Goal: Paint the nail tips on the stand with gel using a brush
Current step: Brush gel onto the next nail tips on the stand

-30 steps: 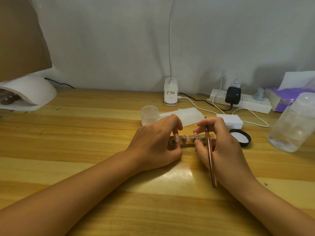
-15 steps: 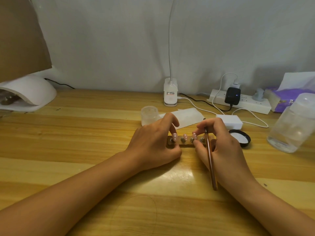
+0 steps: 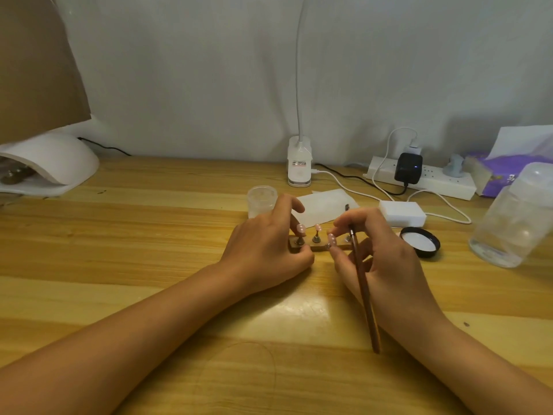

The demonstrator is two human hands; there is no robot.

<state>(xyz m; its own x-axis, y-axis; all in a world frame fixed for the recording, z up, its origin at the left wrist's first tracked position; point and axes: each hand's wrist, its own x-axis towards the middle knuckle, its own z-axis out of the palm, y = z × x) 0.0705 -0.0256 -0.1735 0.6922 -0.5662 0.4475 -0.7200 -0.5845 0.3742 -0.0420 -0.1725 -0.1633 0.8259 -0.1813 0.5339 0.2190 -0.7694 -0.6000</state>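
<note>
A small wooden stand [image 3: 317, 248] lies on the desk with pink nail tips on metal pegs. Two tips [image 3: 301, 228] [image 3: 318, 227] stand upright. My left hand [image 3: 266, 250] grips the stand's left end between thumb and fingers, index finger raised behind it. My right hand [image 3: 386, 259] holds a brown brush [image 3: 363, 290] tucked between its fingers, bristle end pointing away from me, handle toward me. The thumb and a fingertip of that hand pinch a third pink nail tip [image 3: 331, 239], which sits lower than the other two. The stand's right end is hidden behind this hand.
Behind the hands are a small clear jar [image 3: 261, 200] and white paper [image 3: 326, 206]. A black lid [image 3: 420, 242], white adapter [image 3: 402, 213], power strip [image 3: 419, 179] and large clear bottle [image 3: 514, 217] stand right. A lamp base [image 3: 299, 167] is at the back, a white curing lamp [image 3: 51, 163] far left.
My right hand's fingers have closed on the third nail tip and drawn it lower toward me. My left index finger has lifted off the tips.
</note>
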